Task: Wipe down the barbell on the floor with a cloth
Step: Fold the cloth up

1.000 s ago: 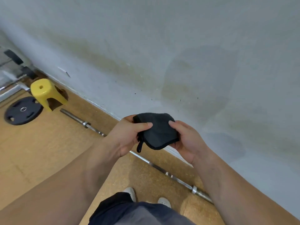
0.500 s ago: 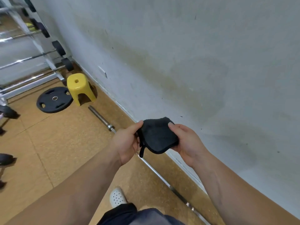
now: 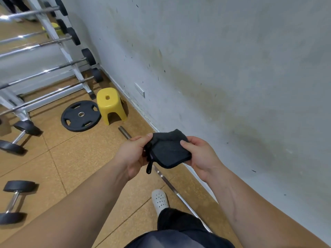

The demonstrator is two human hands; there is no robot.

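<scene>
A folded dark grey cloth (image 3: 169,151) with a small hanging loop is held in front of me at mid-height. My left hand (image 3: 133,154) pinches its left edge and my right hand (image 3: 200,156) grips its right side. The bare steel barbell (image 3: 176,191) lies on the floor along the wall's base, below the cloth. Its far end pokes out near the yellow stool, and my hands and the cloth hide its middle. The cloth is well above the bar, not touching it.
A yellow plastic stool (image 3: 111,105) and a black weight plate (image 3: 80,115) sit beyond the bar's far end. A rack of barbells (image 3: 44,68) fills the upper left. Dumbbells (image 3: 15,201) lie on the cork floor at left. My white shoe (image 3: 160,200) stands beside the bar.
My view has swung left and up, so the rack, plate and dumbbells came into sight. Both hands kept hold of the cloth, and my left fingers shifted along its edge.
</scene>
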